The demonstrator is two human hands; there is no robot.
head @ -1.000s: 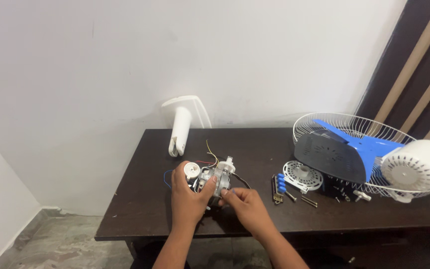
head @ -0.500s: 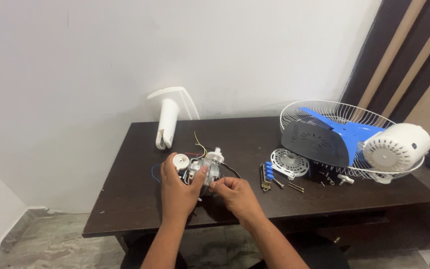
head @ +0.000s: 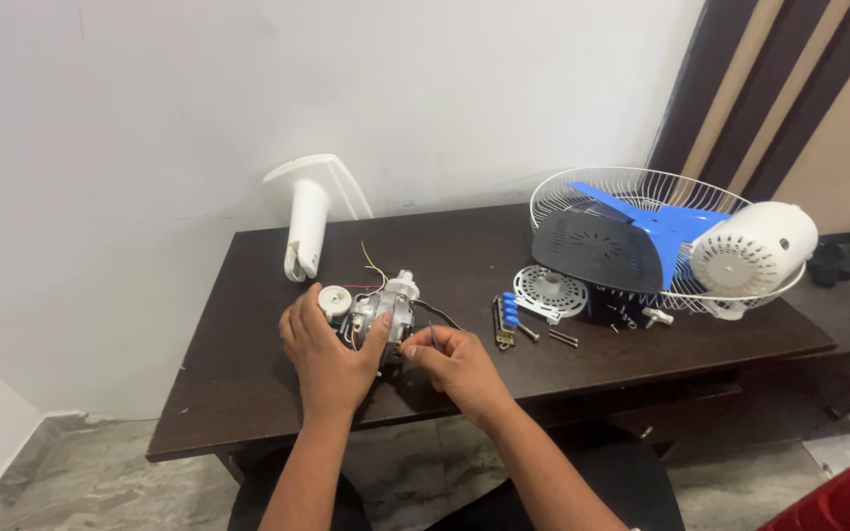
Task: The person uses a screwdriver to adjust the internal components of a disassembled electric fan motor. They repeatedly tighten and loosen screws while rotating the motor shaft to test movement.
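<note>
A small fan motor [head: 378,313], metal with white plastic ends and loose coloured wires, rests on the dark wooden table [head: 248,379]. My left hand [head: 327,352] is wrapped around its near side, thumb on the body. My right hand [head: 455,362] is just to the right of it, fingertips pinched on a thin dark wire or small part at the motor's side. A round white knob piece [head: 333,299] sits at the motor's left end.
A white fan stand bracket [head: 309,221] lies at the back. To the right are a blue switch block [head: 510,309], screws [head: 563,337], a round white vented cover [head: 550,292], a wire guard [head: 622,192] holding blue blades [head: 656,224], and a white motor housing [head: 753,249].
Both hands stay on the motor with small finger movements. The view has shifted and come a little closer to the table.
</note>
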